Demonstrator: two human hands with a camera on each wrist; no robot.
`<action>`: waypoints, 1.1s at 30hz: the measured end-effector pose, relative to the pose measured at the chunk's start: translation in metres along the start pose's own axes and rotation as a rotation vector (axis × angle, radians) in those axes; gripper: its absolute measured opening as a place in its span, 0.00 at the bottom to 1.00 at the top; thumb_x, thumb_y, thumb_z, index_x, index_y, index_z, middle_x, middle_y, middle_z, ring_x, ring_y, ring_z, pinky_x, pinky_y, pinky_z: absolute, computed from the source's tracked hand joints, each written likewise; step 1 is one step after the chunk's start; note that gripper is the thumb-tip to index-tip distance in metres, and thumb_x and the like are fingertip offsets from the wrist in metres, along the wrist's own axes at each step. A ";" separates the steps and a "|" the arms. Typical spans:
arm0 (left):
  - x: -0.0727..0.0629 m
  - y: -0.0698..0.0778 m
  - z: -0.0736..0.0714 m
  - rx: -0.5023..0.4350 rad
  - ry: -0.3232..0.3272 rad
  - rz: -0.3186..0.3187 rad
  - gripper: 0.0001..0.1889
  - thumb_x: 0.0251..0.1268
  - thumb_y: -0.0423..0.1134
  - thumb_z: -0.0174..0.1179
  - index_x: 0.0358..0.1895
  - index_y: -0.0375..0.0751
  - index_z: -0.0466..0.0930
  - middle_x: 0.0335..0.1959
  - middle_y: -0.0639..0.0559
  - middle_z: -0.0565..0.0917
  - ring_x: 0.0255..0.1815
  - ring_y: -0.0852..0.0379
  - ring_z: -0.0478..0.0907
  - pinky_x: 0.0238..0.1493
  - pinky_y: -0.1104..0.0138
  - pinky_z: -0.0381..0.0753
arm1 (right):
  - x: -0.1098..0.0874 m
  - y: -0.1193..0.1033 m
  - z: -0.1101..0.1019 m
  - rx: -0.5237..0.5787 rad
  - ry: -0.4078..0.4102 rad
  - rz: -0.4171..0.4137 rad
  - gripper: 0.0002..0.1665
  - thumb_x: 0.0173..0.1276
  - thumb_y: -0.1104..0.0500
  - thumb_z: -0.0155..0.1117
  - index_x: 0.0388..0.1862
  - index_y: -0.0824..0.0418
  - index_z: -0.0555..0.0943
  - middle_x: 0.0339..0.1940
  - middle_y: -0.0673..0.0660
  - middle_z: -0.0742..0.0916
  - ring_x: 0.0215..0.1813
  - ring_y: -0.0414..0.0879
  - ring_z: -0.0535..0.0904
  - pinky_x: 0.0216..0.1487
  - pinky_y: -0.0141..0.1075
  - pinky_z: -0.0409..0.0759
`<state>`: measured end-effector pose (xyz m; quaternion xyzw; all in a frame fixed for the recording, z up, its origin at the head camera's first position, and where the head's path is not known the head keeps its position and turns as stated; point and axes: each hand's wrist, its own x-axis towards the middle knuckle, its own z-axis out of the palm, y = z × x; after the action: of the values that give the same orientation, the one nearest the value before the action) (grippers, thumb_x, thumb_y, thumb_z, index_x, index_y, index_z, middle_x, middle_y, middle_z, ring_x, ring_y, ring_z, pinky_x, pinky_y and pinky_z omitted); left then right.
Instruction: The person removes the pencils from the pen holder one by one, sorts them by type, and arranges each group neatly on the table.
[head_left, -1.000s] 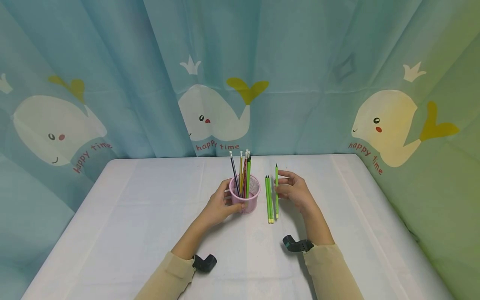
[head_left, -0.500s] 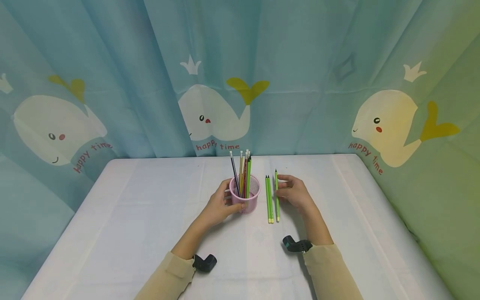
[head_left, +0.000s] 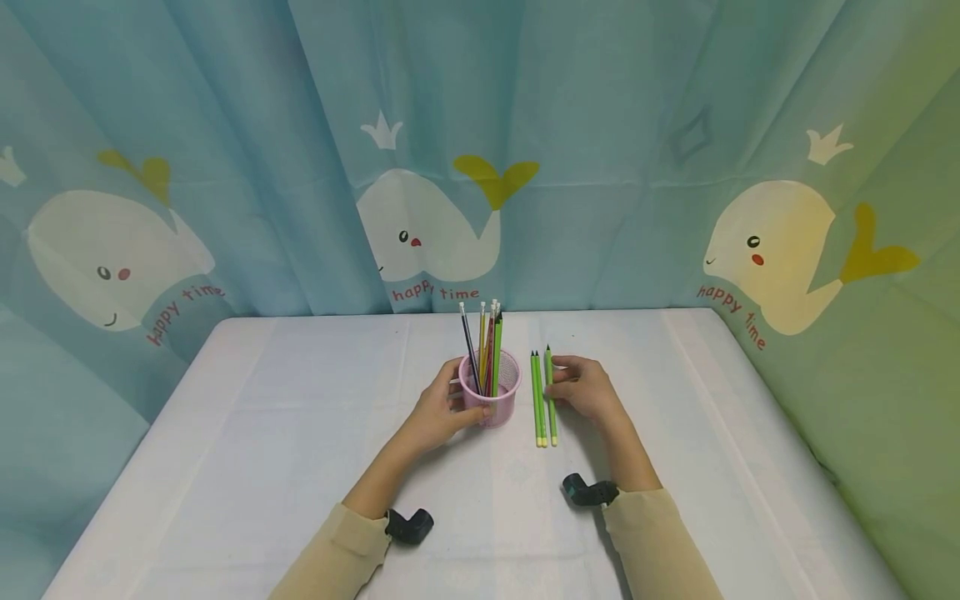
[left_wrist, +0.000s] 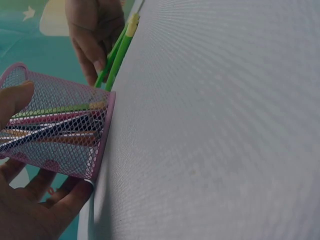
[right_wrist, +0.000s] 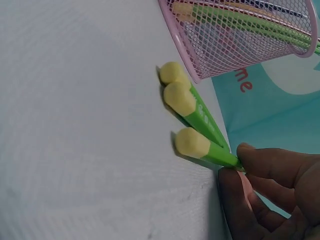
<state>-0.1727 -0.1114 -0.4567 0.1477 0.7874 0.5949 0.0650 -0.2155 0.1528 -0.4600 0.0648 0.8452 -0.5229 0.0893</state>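
My left hand (head_left: 433,417) curls round a pink mesh pen cup (head_left: 504,410) from its left side, thumb in front. Several pencils stand in the cup, among them a dark one (head_left: 470,346), a yellow one and a green one (head_left: 497,354). To the right of the cup, my right hand (head_left: 591,388) pinches a green pencil (right_wrist: 220,154) with a pale yellow end between thumb and fingers. Its end appears to rest on the cloth, black tip pointing away from me. Just left of it, two matching green pencils (right_wrist: 202,119) lie side by side.
A white cloth covers the table (head_left: 300,467). Behind it hangs a blue curtain (head_left: 600,208) with printed whales, close to the far edge. A black wrist camera (head_left: 588,490) sits on the right wrist, another (head_left: 409,527) on the left.
My right hand has shifted slightly left and toward me, bringing the green pencil closer to the two lying ones. The left hand and the cup have stayed put.
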 end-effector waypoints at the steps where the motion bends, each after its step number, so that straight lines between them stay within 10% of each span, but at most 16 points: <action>1: 0.000 0.000 0.000 -0.001 0.000 0.000 0.44 0.54 0.35 0.75 0.73 0.44 0.59 0.68 0.41 0.71 0.66 0.40 0.75 0.65 0.53 0.77 | 0.000 0.000 0.000 -0.006 -0.001 -0.004 0.37 0.58 0.68 0.72 0.68 0.63 0.74 0.47 0.62 0.85 0.40 0.47 0.84 0.39 0.35 0.87; 16: -0.001 -0.002 0.000 -0.015 -0.003 0.003 0.44 0.55 0.35 0.75 0.74 0.45 0.59 0.68 0.41 0.71 0.66 0.38 0.74 0.66 0.51 0.76 | -0.002 -0.003 -0.001 0.014 -0.024 -0.006 0.33 0.62 0.66 0.71 0.67 0.62 0.76 0.47 0.62 0.85 0.39 0.47 0.84 0.39 0.36 0.88; 33: 0.000 -0.001 0.000 0.003 0.004 0.017 0.43 0.55 0.35 0.74 0.73 0.44 0.59 0.68 0.40 0.71 0.66 0.38 0.74 0.65 0.52 0.77 | -0.024 -0.045 0.024 0.232 -0.142 -0.338 0.28 0.75 0.51 0.60 0.71 0.58 0.72 0.64 0.65 0.81 0.63 0.55 0.78 0.59 0.46 0.83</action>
<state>-0.1725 -0.1114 -0.4577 0.1530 0.7871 0.5947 0.0581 -0.1996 0.1109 -0.4264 -0.1052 0.7699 -0.6274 0.0514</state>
